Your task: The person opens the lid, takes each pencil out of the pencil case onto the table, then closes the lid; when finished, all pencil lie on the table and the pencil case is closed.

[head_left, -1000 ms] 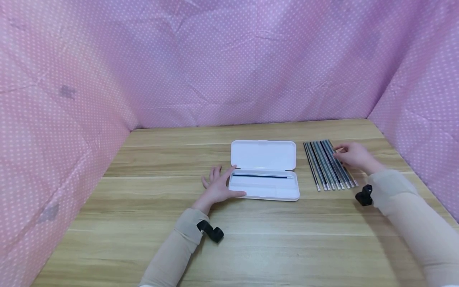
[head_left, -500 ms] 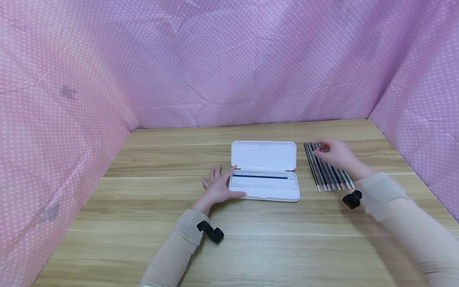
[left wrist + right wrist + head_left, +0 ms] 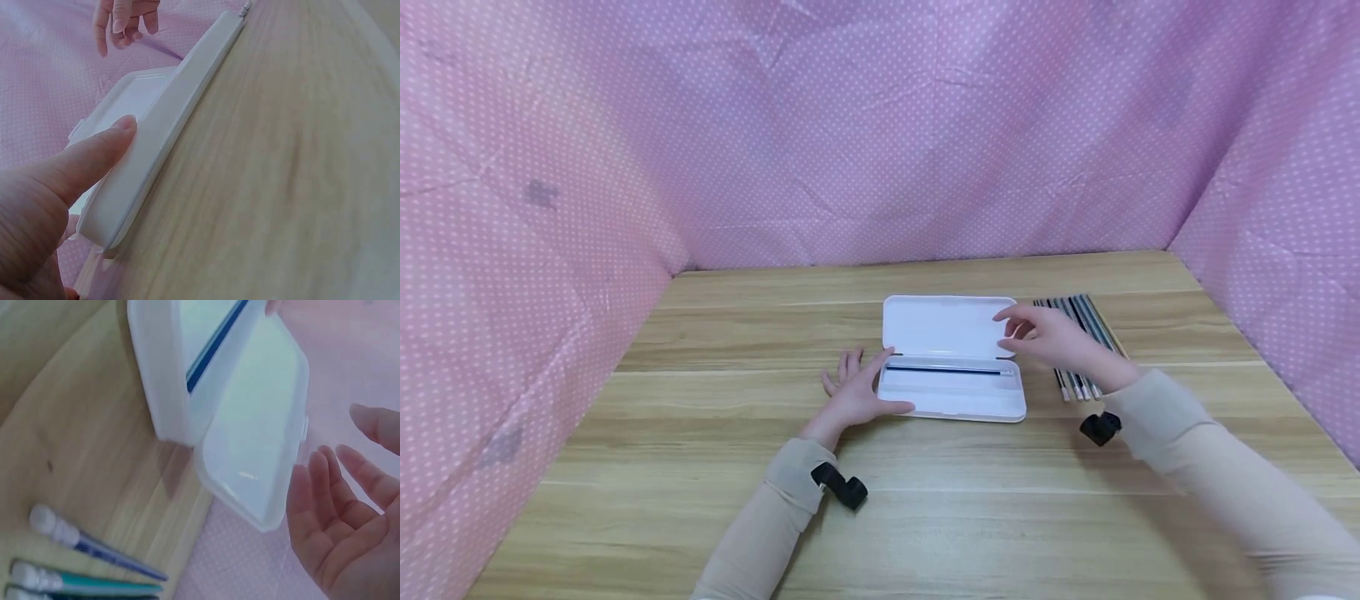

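A white pencil case [image 3: 951, 402] lies with its lid [image 3: 936, 325] folded back on the wooden table. One dark pencil [image 3: 943, 369] rests along the back of its tray. My left hand [image 3: 857, 400] holds the case's left end, thumb [image 3: 94, 159] against the front wall and forefinger at the hinge side. Above the lid's right end hovers my right hand [image 3: 1052, 337]; the right wrist view shows its fingers [image 3: 300, 500] loosely bent, with nothing between them. Several pencils [image 3: 1093, 325] lie side by side right of the case, partly hidden by that hand.
Pink dotted cloth [image 3: 925, 133] hangs behind the table and along both sides. Wooden tabletop [image 3: 925, 500] stretches in front of the case. A black wrist camera [image 3: 1101, 427] sticks out from the right sleeve, another [image 3: 842, 487] from the left.
My right hand has moved left, from the right side of the pencil row across it to over the lid's right end. The left hand and the case have stayed put.
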Available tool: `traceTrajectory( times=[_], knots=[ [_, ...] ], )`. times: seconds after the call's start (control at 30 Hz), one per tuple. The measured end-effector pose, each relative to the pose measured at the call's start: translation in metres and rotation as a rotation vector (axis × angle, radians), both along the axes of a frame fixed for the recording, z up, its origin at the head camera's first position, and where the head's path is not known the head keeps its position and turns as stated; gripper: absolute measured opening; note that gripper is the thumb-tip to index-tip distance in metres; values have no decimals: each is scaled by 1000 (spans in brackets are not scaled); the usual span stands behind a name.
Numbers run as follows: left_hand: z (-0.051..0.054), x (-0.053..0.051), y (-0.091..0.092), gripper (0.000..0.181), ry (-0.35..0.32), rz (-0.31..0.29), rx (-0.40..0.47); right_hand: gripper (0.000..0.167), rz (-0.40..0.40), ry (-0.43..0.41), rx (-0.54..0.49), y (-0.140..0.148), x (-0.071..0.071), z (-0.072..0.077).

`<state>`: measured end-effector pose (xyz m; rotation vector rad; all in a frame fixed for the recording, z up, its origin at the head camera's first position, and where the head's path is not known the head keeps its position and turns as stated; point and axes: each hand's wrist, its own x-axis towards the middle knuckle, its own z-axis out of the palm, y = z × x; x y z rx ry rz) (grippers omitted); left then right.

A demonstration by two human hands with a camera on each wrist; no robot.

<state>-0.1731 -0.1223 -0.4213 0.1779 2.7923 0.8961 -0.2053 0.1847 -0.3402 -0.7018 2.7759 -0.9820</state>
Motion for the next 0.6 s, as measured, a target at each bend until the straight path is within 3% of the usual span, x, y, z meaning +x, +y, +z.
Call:
traceTrajectory(
  times=[0.3, 0.43, 0.6],
  knots=[
    [0, 0, 0, 95, -4, 5, -2, 36, 174, 52, 69, -30, 6, -18],
    [0, 0, 0, 95, -3, 5, -6, 38, 208, 64, 160, -39, 10, -23],
    [-1, 0, 0, 95, 1, 0, -6, 41, 242, 23, 189, -44, 14, -25]
  ],
)
